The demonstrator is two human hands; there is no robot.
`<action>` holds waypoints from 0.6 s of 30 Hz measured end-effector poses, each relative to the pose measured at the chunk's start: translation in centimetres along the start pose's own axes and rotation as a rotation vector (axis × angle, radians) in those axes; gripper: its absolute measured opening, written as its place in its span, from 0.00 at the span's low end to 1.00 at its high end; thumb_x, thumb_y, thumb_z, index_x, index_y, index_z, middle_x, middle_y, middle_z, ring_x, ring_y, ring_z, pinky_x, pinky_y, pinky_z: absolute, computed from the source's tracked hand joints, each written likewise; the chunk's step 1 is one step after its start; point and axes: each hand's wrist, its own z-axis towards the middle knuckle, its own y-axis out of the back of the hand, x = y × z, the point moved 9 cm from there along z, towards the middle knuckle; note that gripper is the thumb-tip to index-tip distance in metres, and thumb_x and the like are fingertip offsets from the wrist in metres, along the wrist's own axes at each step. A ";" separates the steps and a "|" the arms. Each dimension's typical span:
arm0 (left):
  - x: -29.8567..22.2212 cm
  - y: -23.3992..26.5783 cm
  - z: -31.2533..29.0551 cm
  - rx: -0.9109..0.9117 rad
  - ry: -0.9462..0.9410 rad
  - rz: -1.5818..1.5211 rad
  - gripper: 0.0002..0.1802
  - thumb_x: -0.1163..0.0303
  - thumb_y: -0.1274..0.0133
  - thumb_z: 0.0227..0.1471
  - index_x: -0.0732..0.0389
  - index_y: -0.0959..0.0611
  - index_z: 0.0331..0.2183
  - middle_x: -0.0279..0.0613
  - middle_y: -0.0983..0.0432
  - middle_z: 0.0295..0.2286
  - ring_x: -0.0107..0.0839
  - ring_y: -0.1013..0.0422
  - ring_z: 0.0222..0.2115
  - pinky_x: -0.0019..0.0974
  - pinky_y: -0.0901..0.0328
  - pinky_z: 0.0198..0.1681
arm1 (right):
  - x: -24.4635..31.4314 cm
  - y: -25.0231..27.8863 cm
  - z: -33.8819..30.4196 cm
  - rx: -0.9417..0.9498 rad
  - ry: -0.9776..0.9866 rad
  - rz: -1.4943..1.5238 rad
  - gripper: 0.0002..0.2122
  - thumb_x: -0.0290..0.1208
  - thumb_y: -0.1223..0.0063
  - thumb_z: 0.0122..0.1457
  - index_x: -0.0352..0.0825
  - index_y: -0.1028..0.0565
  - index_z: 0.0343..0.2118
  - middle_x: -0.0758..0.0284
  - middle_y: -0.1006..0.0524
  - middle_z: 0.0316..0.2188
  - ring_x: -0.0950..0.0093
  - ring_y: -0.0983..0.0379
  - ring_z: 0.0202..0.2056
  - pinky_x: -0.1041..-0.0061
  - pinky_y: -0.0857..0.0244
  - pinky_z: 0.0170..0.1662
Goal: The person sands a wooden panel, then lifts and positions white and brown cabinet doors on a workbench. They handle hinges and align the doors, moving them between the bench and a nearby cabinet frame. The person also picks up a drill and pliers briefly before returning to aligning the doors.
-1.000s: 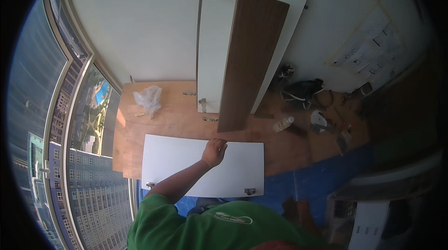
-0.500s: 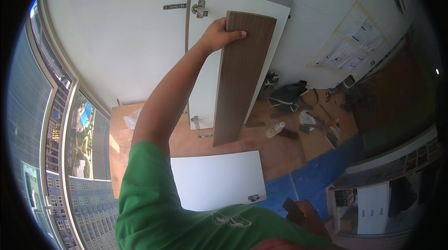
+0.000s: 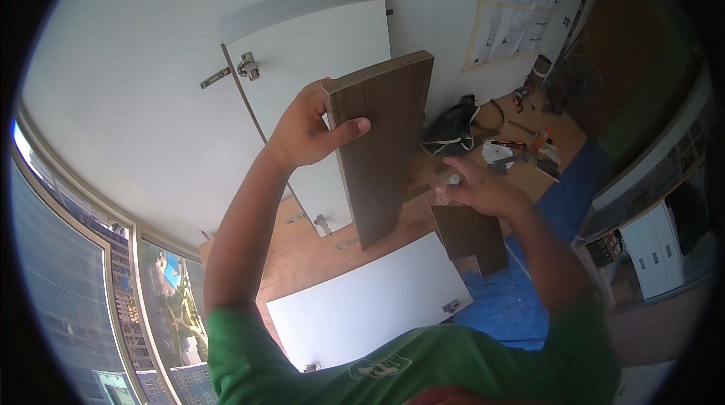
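My left hand is closed around the upper left edge of a long brown wood-grain board, with the thumb across its front. The board stands tilted in front of a tall white cabinet door, which leans on the wall and carries metal hinges. At the right, my right hand has its thumb and forefinger apart. A smaller brown board hangs just under this hand; the fingers gripping it are hidden. Behind the thumb, a white bottle cap shows.
A white panel with hinges lies across the near floor. Beyond my right hand are a black bag and scattered tools on brown sheeting. Blue sheeting covers the floor at right. Windows run along the left.
My right hand has come up from the lower right with the smaller brown board. The long board's top now tips toward me, with my left hand still on it. The view has turned.
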 end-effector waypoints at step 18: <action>-8.8 -4.6 -1.4 0.030 -0.232 0.409 0.17 0.59 0.37 0.37 0.62 0.20 0.25 0.42 0.27 0.21 0.44 0.32 0.25 0.42 0.36 0.38 | 2.3 0.0 3.1 0.029 0.312 0.435 0.31 0.42 0.38 0.59 0.34 0.36 0.61 0.59 0.25 0.52 0.70 0.29 0.54 0.70 0.35 0.56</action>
